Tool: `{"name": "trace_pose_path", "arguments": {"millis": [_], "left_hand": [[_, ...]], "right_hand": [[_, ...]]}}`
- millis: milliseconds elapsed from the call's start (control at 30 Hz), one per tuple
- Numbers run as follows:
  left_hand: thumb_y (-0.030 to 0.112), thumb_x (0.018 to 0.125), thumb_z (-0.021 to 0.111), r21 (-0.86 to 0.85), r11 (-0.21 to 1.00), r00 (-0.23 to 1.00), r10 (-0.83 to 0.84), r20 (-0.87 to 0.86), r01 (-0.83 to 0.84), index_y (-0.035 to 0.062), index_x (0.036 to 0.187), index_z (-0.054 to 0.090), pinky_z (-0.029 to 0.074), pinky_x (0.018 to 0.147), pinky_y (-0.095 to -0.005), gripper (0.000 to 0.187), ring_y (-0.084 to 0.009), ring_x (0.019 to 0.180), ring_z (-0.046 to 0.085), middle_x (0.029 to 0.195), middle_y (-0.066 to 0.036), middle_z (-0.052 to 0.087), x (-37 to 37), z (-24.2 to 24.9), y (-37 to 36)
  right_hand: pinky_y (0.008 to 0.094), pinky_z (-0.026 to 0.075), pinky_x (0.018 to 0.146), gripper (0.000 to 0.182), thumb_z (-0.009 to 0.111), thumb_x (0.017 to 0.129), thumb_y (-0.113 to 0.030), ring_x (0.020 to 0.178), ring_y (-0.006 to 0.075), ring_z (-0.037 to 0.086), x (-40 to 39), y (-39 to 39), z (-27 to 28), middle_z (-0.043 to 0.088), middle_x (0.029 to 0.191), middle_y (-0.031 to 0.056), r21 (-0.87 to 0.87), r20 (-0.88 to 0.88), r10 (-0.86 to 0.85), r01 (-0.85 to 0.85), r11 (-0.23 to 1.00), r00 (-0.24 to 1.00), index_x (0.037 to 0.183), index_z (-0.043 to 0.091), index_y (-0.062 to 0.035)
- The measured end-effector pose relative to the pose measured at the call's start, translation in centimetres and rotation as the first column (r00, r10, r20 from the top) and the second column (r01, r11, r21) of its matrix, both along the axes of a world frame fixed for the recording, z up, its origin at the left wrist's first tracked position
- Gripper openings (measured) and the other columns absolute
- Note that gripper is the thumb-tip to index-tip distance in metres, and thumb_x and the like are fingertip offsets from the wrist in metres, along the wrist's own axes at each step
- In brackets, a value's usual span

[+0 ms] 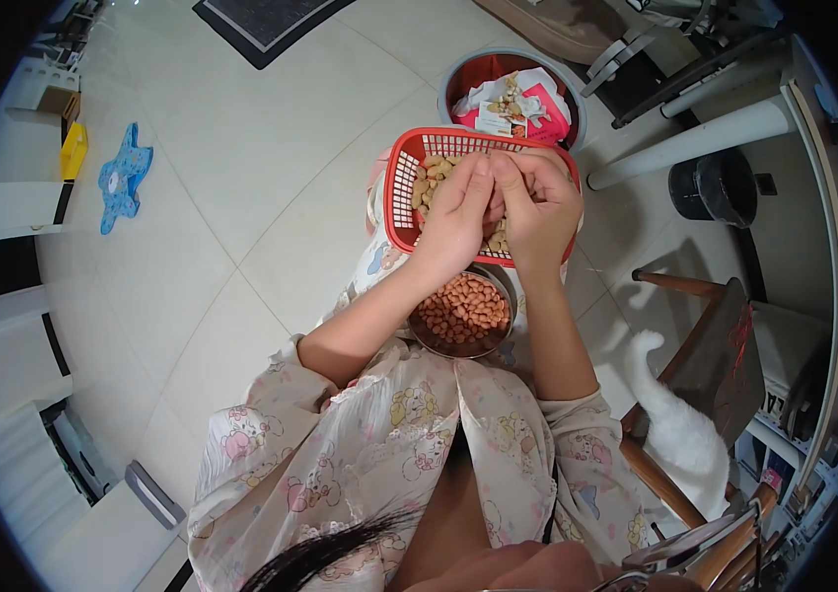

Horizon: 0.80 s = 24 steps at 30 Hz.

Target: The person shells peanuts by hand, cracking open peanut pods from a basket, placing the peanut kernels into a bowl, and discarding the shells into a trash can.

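Note:
My left hand [460, 209] and my right hand [545, 205] meet above a red plastic basket [401, 187]. Both are closed, thumbs and fingertips pinched together. Whatever sits between them is hidden by the fingers. Unshelled peanuts [427, 176] lie in the basket beneath, partly covered by my hands. Nearer to me, between my forearms, a round metal bowl [450, 347] holds many shelled reddish-brown peanuts [460, 311]. The basket's near edge slightly overhangs the bowl's far side.
Beyond the basket stands a round bin [446, 79] with paper, pink packaging and shells. To the right are a white cat [680, 434], a wooden chair [705, 365] and a black bucket [713, 187]. A blue cloth-like item [125, 178] lies on the floor at left.

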<state>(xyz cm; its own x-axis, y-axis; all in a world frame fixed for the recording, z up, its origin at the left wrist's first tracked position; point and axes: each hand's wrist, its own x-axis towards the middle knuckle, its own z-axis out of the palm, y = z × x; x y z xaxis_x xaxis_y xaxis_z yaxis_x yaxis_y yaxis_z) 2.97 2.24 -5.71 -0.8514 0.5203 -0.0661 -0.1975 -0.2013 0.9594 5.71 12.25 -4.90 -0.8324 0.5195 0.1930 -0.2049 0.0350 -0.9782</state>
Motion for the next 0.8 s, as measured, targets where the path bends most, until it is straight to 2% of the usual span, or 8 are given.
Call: {"name": "trace_pose_path", "arguments": {"millis": [133,200,400,500,567,667,733,800], "left_hand": [[0.03,0.101,0.036,-0.021,0.983,0.981,0.178,-0.076,-0.18,0.0035,0.111,0.053,0.044,0.065,-0.0197,0.033,-0.0066,0.075,0.051,0.089,-0.002,0.055,0.6,-0.8,0.6],[0.029,0.101,0.035,-0.05,0.985,0.986,0.164,-0.044,-0.166,0.0027,0.112,0.052,0.045,0.067,-0.0204,0.033,-0.0078,0.08,0.053,0.094,-0.003,0.057,0.6,-0.8,0.4],[0.027,0.101,0.036,-0.066,0.981,0.978,0.176,-0.112,-0.184,0.0037,0.109,0.053,0.042,0.07,-0.0187,0.03,-0.0059,0.081,0.05,0.091,-0.002,0.056,0.4,-0.5,0.2],[0.027,0.101,0.035,0.0,0.985,0.984,0.175,-0.028,-0.175,0.0057,0.105,0.053,0.041,0.063,-0.0178,0.028,-0.0043,0.073,0.048,0.084,0.0,0.053,0.5,-0.6,0.2],[0.028,0.101,0.035,0.159,0.978,0.965,0.096,0.246,-0.138,0.0079,0.101,0.051,0.038,0.054,-0.0174,0.026,-0.0035,0.064,0.044,0.077,0.002,0.049,0.4,-0.5,0.1],[0.029,0.101,0.035,0.181,0.98,0.946,0.024,0.322,-0.087,0.0096,0.098,0.049,0.036,0.048,-0.0166,0.025,-0.0032,0.06,0.042,0.073,0.004,0.046,-0.1,-0.5,-0.3],[0.03,0.101,0.035,0.206,0.975,0.938,0.005,0.348,-0.082,0.0099,0.096,0.049,0.031,0.046,-0.0167,0.024,-0.0037,0.057,0.038,0.07,0.004,0.043,-0.5,-0.2,-0.4],[0.028,0.101,0.035,0.33,0.943,0.833,-0.216,0.51,0.043,0.0108,0.092,0.047,0.024,0.044,-0.0175,0.023,-0.0039,0.055,0.033,0.069,0.004,0.041,-1.1,0.2,-0.9]], "right_hand": [[0.0177,0.042,0.056,0.011,0.068,0.083,-0.006,0.065,0.0046,0.054,-0.3,-0.8,-1.5,0.058,0.087,0.0035,0.034,-0.085,-0.031,0.033,0.999,0.996,0.086,0.066,0.0043],[0.0233,0.045,0.056,0.012,0.073,0.078,-0.01,0.062,0.011,0.056,-0.5,-1.3,-1.5,0.063,0.08,0.0057,0.111,-0.125,-0.133,0.147,0.983,0.983,0.081,0.068,0.0004],[0.0243,0.048,0.06,0.014,0.074,0.077,-0.01,0.067,0.0125,0.06,-0.3,-2.2,-1.3,0.065,0.083,0.0068,0.22,-0.177,-0.23,0.266,0.938,0.957,0.086,0.069,-0.0009],[0.0243,0.049,0.06,0.012,0.073,0.077,-0.008,0.067,0.0127,0.06,-0.4,-2.0,-1.5,0.065,0.086,0.0074,0.24,-0.251,-0.219,0.279,0.93,0.943,0.087,0.069,-0.0007],[0.0239,0.049,0.06,0.012,0.072,0.078,-0.007,0.067,0.0121,0.06,-0.1,-2.0,-1.2,0.065,0.087,0.0077,0.239,-0.258,-0.197,0.26,0.935,0.946,0.087,0.069,-0.0006],[0.0265,0.048,0.064,0.014,0.071,0.076,-0.004,0.072,0.0138,0.06,0.0,-1.5,-1.4,0.064,0.087,0.0056,0.292,-0.269,-0.165,0.244,0.925,0.949,0.09,0.07,-0.0032],[0.0306,0.047,0.07,0.021,0.072,0.07,-0.001,0.078,0.0181,0.058,0.2,-0.6,-1.3,0.062,0.089,0.0032,0.497,-0.214,-0.135,0.227,0.838,0.967,0.09,0.071,-0.0069],[0.032,0.046,0.072,0.023,0.072,0.069,-0.002,0.08,0.0201,0.057,0.4,0.7,-0.2,0.061,0.09,0.0023,0.62,-0.237,-0.078,0.213,0.755,0.968,0.091,0.071,-0.0085]]}}
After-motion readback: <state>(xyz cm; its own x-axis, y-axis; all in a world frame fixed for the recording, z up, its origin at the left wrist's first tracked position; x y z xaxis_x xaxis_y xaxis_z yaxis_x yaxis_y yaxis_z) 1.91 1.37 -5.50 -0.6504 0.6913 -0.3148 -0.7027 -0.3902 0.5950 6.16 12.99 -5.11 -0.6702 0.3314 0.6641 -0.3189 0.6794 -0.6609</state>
